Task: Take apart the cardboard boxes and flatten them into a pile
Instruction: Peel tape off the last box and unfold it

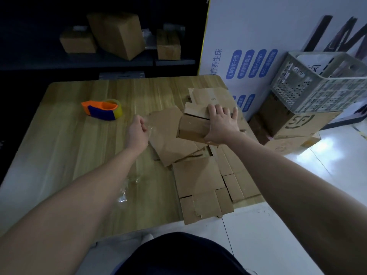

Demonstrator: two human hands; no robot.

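A small cardboard box (pixel 191 127) with an opened flap sits on top of a pile of flattened cardboard (pixel 198 175) on the right half of the wooden table (pixel 79 145). My right hand (pixel 221 123) lies over the box's right side, fingers spread across the flap and thumb at the lower edge. Left of the box, my left hand (pixel 138 131) pinches a strip of clear tape (pixel 151 129) with curled fingers. More clear tape scraps (pixel 127 187) lie on the table under my left forearm.
An orange and blue tape dispenser (pixel 102 109) stands at the table's far left. Three assembled boxes (pixel 117 34) sit on a dark shelf behind. A grey plastic crate (pixel 321 82) rests on cardboard boxes (pixel 294 124) on the floor to the right.
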